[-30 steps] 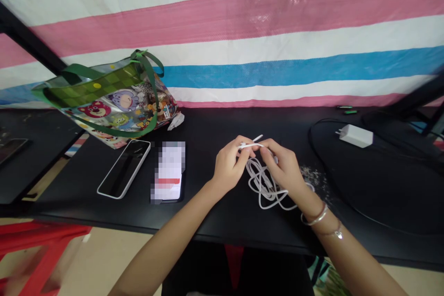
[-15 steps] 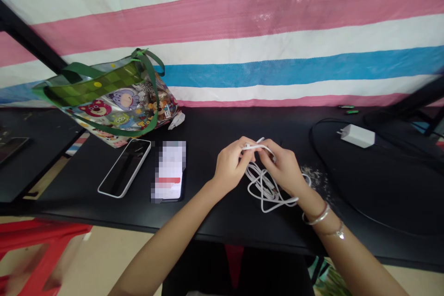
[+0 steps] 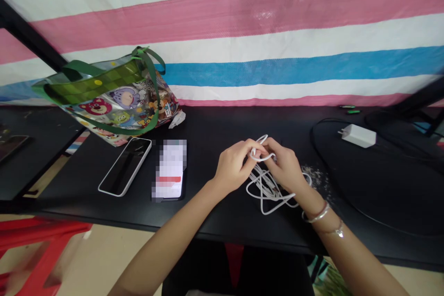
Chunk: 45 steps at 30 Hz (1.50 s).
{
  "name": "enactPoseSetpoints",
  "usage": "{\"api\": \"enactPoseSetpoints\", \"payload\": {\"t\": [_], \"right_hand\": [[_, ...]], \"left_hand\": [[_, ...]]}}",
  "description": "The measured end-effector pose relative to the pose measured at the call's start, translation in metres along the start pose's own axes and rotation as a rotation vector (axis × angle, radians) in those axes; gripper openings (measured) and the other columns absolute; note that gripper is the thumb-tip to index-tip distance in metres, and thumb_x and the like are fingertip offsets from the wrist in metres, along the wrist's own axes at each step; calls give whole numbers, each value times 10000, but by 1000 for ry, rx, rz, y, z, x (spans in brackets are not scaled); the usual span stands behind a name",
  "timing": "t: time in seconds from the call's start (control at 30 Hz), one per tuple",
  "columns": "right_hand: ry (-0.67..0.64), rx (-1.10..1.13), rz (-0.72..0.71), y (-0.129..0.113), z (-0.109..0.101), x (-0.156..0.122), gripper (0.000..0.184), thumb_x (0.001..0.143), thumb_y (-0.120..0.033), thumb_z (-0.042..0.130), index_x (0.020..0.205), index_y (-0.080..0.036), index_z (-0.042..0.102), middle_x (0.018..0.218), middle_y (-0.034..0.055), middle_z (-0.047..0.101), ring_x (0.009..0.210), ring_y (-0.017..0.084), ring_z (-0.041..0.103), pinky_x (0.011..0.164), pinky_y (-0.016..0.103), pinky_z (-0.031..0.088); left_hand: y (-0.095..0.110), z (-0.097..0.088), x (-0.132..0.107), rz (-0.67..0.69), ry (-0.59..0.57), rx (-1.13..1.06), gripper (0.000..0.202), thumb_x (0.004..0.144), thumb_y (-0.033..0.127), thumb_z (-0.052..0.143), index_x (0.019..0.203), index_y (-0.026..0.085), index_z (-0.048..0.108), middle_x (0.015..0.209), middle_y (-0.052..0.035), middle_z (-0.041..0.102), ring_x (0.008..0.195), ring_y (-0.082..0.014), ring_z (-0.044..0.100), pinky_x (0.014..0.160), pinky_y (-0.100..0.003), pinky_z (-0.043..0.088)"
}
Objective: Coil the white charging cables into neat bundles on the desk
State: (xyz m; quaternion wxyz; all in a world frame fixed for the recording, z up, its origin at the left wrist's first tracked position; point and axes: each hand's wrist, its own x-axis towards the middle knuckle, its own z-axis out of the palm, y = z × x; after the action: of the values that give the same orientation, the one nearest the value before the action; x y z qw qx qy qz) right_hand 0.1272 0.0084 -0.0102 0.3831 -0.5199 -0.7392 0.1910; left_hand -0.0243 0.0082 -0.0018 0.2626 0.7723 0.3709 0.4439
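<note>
A white charging cable (image 3: pixel 265 183) lies in loose, tangled loops on the black table, partly under my right hand. My left hand (image 3: pixel 236 166) pinches a section of it between thumb and fingers. Touching it from the other side, my right hand (image 3: pixel 285 163) also grips the cable, its fingertips curled inward and partly hidden. A short loop of cable bows between the two hands, and another bit sticks up behind the fingertips. Bracelets circle my right wrist.
Left of my hands lie a lit phone (image 3: pixel 170 169) and a white-edged dark phone (image 3: pixel 125 166). Behind them stands a clear bag with green handles (image 3: pixel 114 92). A white charger plug (image 3: pixel 358 135) and a black cord (image 3: pixel 324 171) are at the right. A red stool (image 3: pixel 45 236) stands lower left.
My hands have drawn slightly closer together, and the left has shifted a little right. The cable section between them has bent from nearly straight into a small loop.
</note>
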Motion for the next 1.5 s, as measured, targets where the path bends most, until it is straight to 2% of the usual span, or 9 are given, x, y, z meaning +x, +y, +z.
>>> {"api": "enactPoseSetpoints", "payload": {"t": [0.5,0.87,1.3,1.5], "right_hand": [[-4,19,36,3,1,-1,180,858,-368,429,903,-225,529,597,-7,632,500,171,593,485,245,373],[-47,-26,-15,2,-1,0,225,855,-429,439,798,-231,530,598,-3,622,489,167,569,481,242,366],[-52,-67,-16,-2,-3,2,239,852,-447,388,772,-241,477,555,-4,573,465,175,551,457,243,339],[-65,-93,-19,-2,-3,2,224,848,-433,375,766,-240,452,527,-7,537,443,175,528,444,240,329]], "left_hand": [[2,-1,0,42,-7,20,239,929,265,401,818,218,607,740,6,659,666,-131,589,651,-227,432],[1,-2,-1,55,-40,72,252,943,283,380,835,226,600,782,-5,684,711,-139,611,696,-232,460],[1,-2,-1,61,-48,81,221,928,238,399,840,226,601,797,-3,692,735,-138,622,717,-225,465],[0,-1,-1,105,-38,125,204,913,194,412,846,220,603,800,3,699,709,-130,617,700,-218,459]]}}
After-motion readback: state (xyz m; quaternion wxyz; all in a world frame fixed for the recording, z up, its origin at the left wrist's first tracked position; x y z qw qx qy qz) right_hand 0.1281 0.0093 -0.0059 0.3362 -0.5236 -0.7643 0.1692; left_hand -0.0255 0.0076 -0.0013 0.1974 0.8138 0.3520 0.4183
